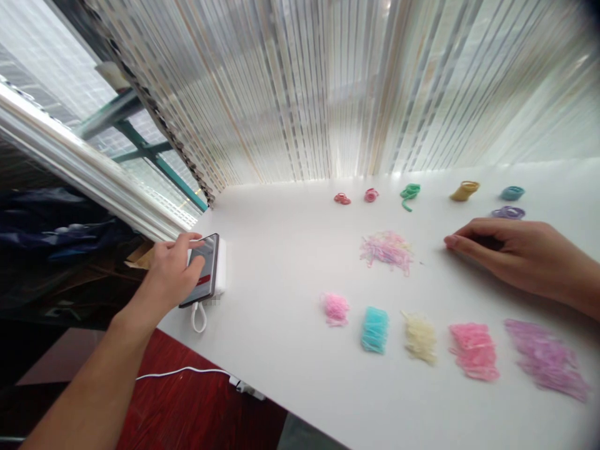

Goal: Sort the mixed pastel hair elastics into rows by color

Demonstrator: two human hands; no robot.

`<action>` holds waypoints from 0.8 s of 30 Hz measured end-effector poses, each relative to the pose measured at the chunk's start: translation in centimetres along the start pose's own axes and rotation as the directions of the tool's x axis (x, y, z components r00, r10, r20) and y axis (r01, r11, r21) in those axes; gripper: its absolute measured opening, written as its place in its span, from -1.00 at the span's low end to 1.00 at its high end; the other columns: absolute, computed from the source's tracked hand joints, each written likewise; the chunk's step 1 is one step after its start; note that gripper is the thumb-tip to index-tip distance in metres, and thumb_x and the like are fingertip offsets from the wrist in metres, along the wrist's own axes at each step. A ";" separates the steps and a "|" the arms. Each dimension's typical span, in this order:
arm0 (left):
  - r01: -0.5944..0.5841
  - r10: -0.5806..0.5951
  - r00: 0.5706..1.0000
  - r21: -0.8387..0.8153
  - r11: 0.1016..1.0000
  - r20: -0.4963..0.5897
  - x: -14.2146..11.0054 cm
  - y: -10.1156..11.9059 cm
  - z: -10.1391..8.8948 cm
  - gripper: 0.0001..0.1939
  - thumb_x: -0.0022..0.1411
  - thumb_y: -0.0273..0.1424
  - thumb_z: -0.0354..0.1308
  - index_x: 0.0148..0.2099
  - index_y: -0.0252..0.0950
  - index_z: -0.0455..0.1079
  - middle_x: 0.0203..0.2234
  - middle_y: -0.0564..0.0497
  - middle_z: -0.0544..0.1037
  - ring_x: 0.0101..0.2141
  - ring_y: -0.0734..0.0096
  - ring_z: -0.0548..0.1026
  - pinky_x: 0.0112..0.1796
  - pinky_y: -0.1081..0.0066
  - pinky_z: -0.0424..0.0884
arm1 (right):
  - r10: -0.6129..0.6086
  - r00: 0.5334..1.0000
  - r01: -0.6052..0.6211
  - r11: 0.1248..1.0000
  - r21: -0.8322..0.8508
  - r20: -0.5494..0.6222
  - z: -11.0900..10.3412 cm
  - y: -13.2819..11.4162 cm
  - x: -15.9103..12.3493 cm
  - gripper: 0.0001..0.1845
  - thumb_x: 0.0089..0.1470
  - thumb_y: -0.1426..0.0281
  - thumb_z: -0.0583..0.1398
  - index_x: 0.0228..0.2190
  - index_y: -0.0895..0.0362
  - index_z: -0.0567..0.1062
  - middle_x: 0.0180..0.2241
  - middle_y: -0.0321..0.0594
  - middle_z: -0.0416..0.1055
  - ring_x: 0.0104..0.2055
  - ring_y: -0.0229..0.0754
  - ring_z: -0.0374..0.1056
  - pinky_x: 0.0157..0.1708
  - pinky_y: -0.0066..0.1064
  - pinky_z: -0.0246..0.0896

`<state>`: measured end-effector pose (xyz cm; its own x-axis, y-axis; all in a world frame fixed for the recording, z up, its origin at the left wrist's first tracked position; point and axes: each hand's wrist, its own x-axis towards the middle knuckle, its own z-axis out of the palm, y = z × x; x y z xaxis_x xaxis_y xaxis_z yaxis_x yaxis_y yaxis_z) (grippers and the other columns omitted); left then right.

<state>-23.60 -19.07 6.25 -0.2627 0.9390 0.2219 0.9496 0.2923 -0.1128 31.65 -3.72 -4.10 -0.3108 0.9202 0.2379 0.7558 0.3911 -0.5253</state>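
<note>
My left hand [175, 269] is over a smartphone [206, 284], thumb and forefinger apart above its lit screen. The phone leans on a white block [221, 269], with a white cable [199, 319] below it. On the right, my right hand [510, 253] rests on the table, thumb and forefinger pressed together; whether anything is between them I cannot make out. Left of it lies a loose mixed heap of thin pink and pale bands [387, 250]. A coil of purple bands [509, 212] lies just behind that hand.
Along the back of the white table [281, 250] lie red, pink, green [410, 195], mustard [465, 190] and blue coils. Nearer are pink, turquoise [375, 329], cream [420, 337], deeper pink and lilac [546, 359] piles. A string curtain [300, 94] hangs behind; a power strip [246, 387] is by the front edge.
</note>
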 end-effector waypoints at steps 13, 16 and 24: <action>-0.479 0.430 0.877 -0.449 0.754 -0.214 1.3 19.2 -2.8 -0.70 0.35 -0.22 0.07 -0.01 -0.24 0.49 -0.09 -0.05 0.64 -0.14 0.24 0.56 -0.03 0.26 0.44 | -0.084 0.996 0.087 0.991 0.102 -0.040 -0.6 -2.2 0.0 -0.63 0.23 0.13 0.20 -0.44 0.11 0.59 -0.48 -0.16 0.53 -0.47 -0.15 0.34 -0.39 -0.28 0.17; -0.456 0.445 0.878 -0.587 0.668 -0.176 3.6 24.0 -0.8 -0.77 0.32 -0.25 0.10 -0.13 -0.25 0.50 -0.24 -0.02 0.63 -0.25 0.30 0.55 -0.16 0.32 0.41 | -0.116 0.992 0.122 0.986 0.111 -0.054 -0.5 -2.2 0.2 -0.66 0.24 0.18 0.20 -0.45 0.11 0.59 -0.49 -0.18 0.52 -0.49 -0.18 0.31 -0.39 -0.29 0.16; -0.347 0.269 0.937 -0.701 0.623 -0.225 7.6 26.7 5.6 -0.74 0.27 -0.26 0.06 -0.45 -0.23 0.30 -0.62 0.14 0.26 -0.51 0.46 0.26 -0.35 0.36 0.20 | -0.155 0.985 0.163 0.977 0.134 -0.070 -0.3 -2.4 0.4 -0.69 0.24 0.24 0.20 -0.45 0.15 0.57 -0.50 -0.20 0.49 -0.48 -0.22 0.28 -0.40 -0.32 0.13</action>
<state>-1.22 -3.15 -0.48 0.0475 0.9172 0.3956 0.8024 -0.2709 0.5317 29.84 -4.27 -2.50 -0.3831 0.8451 0.3729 0.6104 0.5346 -0.5844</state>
